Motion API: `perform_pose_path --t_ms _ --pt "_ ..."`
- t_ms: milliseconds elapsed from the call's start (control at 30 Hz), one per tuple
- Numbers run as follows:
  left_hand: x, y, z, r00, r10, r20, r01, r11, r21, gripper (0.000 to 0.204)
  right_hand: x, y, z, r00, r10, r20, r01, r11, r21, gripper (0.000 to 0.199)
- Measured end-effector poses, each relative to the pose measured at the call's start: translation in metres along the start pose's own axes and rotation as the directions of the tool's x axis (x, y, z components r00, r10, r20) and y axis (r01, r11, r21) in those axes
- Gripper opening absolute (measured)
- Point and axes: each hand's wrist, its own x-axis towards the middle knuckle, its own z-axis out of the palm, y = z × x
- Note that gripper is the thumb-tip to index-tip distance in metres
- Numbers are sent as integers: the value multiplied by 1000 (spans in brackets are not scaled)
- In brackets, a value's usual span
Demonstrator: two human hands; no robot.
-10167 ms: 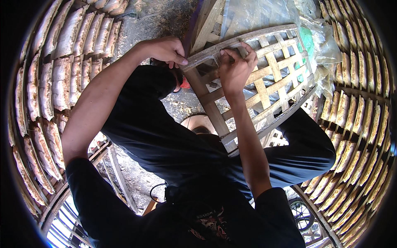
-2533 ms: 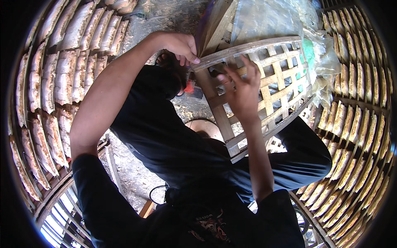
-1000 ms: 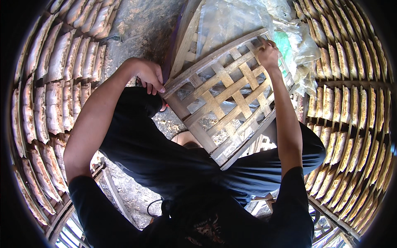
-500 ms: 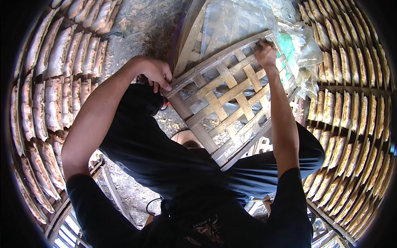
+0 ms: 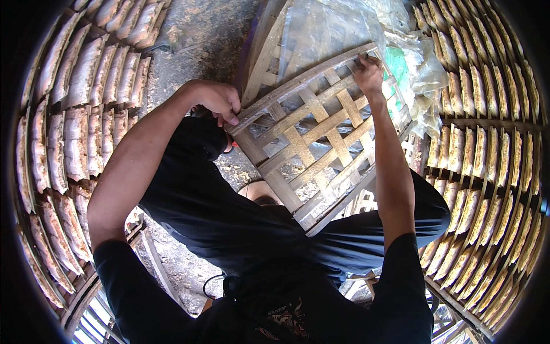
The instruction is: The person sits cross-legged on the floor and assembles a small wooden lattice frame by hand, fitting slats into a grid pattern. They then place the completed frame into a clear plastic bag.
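Observation:
A flat woven bamboo tray [image 5: 321, 133] with a wide lattice and a wooden rim lies tilted above my crossed legs. My left hand [image 5: 220, 102] is closed at its left corner, the thumb on the rim and the other fingers partly hidden behind. At the upper right end my right hand [image 5: 368, 73] grips the rim, its fingers curled over the edge slats. Clear plastic sheeting [image 5: 332, 34] lies beyond the tray, and some of it shows through the lattice gaps.
Racks of slatted trays loaded with rows of pale, rough-edged strips stand on the left [image 5: 74, 137] and right [image 5: 481, 149]. Another bamboo frame [image 5: 263, 57] leans behind the tray. Crumpled plastic with a green patch [image 5: 395, 60] lies at the upper right. The grey floor [image 5: 197, 40] is littered with crumbs.
Almost nothing differs. My left forearm and hand have shifted very slightly to the right; the tray and my right hand stay in place.

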Motion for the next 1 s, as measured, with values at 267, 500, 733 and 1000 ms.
perform_pose_path --t_ms 267,500,733,1000 --pt "5 -3 1 997 71 -20 -70 997 44 21 1 3 3 999 -41 -2 41 998 -40 41" --pt "4 -2 3 996 85 -41 -81 993 80 24 -10 -12 -5 976 -173 -130 175 985 -2 30" --pt "3 -1 4 995 81 -65 -75 993 90 18 -31 -45 -26 989 -121 -83 122 993 5 45" --pt "1 0 5 993 95 -75 -86 991 107 20 -42 -62 -35 990 -134 -49 134 991 -18 50"
